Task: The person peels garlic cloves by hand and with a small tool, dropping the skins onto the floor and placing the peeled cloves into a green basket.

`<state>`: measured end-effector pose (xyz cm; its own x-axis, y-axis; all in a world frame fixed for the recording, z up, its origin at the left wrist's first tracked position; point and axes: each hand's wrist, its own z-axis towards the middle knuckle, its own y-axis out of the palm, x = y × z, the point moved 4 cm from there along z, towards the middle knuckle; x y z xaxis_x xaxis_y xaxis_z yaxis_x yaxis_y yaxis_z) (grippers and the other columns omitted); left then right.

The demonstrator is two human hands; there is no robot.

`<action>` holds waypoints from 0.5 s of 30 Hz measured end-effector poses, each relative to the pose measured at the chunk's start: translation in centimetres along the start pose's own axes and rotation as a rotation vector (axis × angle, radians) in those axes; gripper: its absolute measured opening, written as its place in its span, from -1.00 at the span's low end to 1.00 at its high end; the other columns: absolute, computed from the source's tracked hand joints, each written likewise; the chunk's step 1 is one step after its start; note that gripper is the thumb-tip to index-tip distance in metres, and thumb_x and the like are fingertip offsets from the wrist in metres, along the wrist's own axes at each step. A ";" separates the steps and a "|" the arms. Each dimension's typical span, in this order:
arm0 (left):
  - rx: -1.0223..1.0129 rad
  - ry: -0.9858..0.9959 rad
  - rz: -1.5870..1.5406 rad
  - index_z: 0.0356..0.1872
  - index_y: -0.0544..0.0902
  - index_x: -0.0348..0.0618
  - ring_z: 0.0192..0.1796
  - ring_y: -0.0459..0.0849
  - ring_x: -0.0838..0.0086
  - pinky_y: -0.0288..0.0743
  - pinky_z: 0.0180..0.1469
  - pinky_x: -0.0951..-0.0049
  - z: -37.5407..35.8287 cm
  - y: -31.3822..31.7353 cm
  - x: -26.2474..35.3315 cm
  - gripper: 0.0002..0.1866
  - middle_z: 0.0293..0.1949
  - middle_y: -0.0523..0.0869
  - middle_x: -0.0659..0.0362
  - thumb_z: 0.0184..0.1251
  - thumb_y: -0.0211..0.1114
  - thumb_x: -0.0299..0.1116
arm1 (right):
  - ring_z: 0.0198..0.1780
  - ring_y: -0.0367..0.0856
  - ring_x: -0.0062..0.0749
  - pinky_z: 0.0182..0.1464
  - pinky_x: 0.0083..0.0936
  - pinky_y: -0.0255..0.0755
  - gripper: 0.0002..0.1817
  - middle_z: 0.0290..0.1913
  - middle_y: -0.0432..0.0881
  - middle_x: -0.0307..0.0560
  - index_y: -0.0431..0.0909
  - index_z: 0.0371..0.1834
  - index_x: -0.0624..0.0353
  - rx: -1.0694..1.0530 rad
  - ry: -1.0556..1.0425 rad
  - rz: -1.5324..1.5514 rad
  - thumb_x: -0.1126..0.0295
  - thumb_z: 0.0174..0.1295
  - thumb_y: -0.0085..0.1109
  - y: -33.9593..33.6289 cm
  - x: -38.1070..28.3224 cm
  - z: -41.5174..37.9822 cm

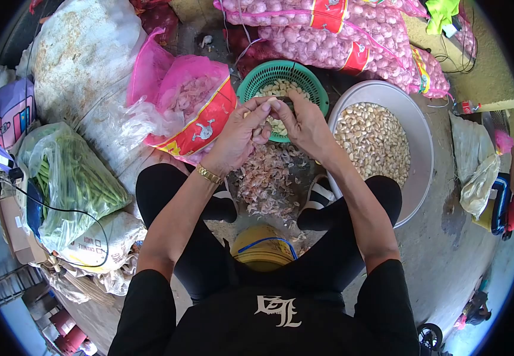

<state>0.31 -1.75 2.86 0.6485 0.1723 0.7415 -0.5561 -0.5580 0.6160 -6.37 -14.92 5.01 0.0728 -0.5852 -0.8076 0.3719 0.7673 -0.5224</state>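
Observation:
My left hand (240, 133), a gold watch on its wrist, is closed with thumb and fingertips pinching a pale garlic clove (273, 101). My right hand (309, 126) wraps around a small dark knife (287, 102), its thumb close to the clove; most of the knife is hidden by the fingers. Both hands meet over the near side of a green plastic basket (246, 89) that holds peeled garlic cloves (285, 88). Below them, loose garlic skins (266, 181) lie heaped on the floor between my feet.
At right stands a wide pale basin (424, 160) of unpeeled cloves (372, 139). Pink mesh sacks of garlic (381, 32) lie behind the basket. An opened pink sack (194, 113) holds skins at left, near a plastic bag of green vegetables (76, 181). A yellow container (263, 243) sits between my legs.

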 end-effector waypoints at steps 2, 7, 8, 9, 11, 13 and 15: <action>0.002 -0.017 0.003 0.11 0.52 -0.18 -0.51 0.41 0.72 0.23 -0.55 0.74 -0.1 0.1 -0.1 -0.72 -0.36 0.53 0.33 0.56 0.13 -0.25 | -0.48 0.52 0.14 -0.39 -0.14 0.36 -0.67 -0.52 0.50 0.28 0.43 -0.22 0.34 -0.027 0.017 0.040 0.21 0.46 0.06 0.1 0.1 0.0; 0.011 -0.012 0.028 0.08 0.54 -0.18 -0.51 0.43 0.73 0.23 -0.55 0.75 0.0 0.0 -0.4 -0.73 -0.38 0.53 0.34 0.56 0.13 -0.24 | -0.54 0.45 0.02 -0.40 -0.19 0.34 -0.66 -0.56 0.46 0.28 0.43 -0.33 0.38 -0.076 0.023 0.157 0.25 0.45 0.04 0.5 0.7 0.0; 0.031 0.028 0.072 0.06 0.56 -0.18 -0.51 0.44 0.74 0.23 -0.55 0.75 0.0 0.1 -0.4 -0.74 -0.38 0.54 0.34 0.55 0.14 -0.25 | -0.55 0.43 0.00 -0.41 -0.19 0.33 -0.66 -0.58 0.45 0.28 0.43 -0.35 0.39 -0.099 0.034 0.156 0.26 0.45 0.04 0.5 0.7 0.0; 0.051 0.069 0.117 0.04 0.57 -0.19 -0.51 0.45 0.74 0.22 -0.56 0.76 0.0 0.1 -0.3 -0.75 -0.37 0.56 0.35 0.55 0.14 -0.25 | -0.55 0.43 0.00 -0.41 -0.19 0.33 -0.66 -0.58 0.45 0.28 0.43 -0.35 0.39 -0.099 0.034 0.156 0.26 0.45 0.04 0.6 0.6 0.0; 0.057 0.105 0.152 0.06 0.56 -0.18 -0.50 0.46 0.74 0.20 -0.55 0.75 0.0 -0.1 -0.3 -0.75 -0.32 0.58 0.32 0.56 0.13 -0.25 | -0.54 0.46 0.06 -0.41 -0.17 0.34 -0.67 -0.57 0.47 0.31 0.43 -0.34 0.39 -0.070 0.044 0.159 0.28 0.43 0.07 0.5 0.4 0.1; 0.064 0.142 0.188 0.08 0.55 -0.17 -0.49 0.46 0.73 0.17 -0.54 0.74 0.0 -0.3 -0.5 -0.74 -0.27 0.61 0.29 0.56 0.12 -0.25 | -0.52 0.50 0.12 -0.41 -0.14 0.35 -0.69 -0.56 0.48 0.32 0.43 -0.33 0.39 -0.066 0.020 0.114 0.29 0.41 0.08 0.2 -0.1 0.1; 0.097 0.192 0.213 0.06 0.55 -0.17 -0.51 0.47 0.73 0.17 -0.55 0.74 -0.1 -0.4 -0.6 -0.74 -0.29 0.61 0.29 0.56 0.12 -0.23 | -0.49 0.53 0.17 -0.40 -0.10 0.36 -0.70 -0.54 0.50 0.33 0.43 -0.32 0.38 -0.063 -0.005 0.070 0.29 0.39 0.09 0.0 -0.6 0.2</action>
<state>0.10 -1.59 2.25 0.4074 0.1883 0.8936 -0.6107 -0.6714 0.4199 -6.24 -14.61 5.56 0.1012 -0.5304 -0.8417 0.3071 0.8214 -0.4807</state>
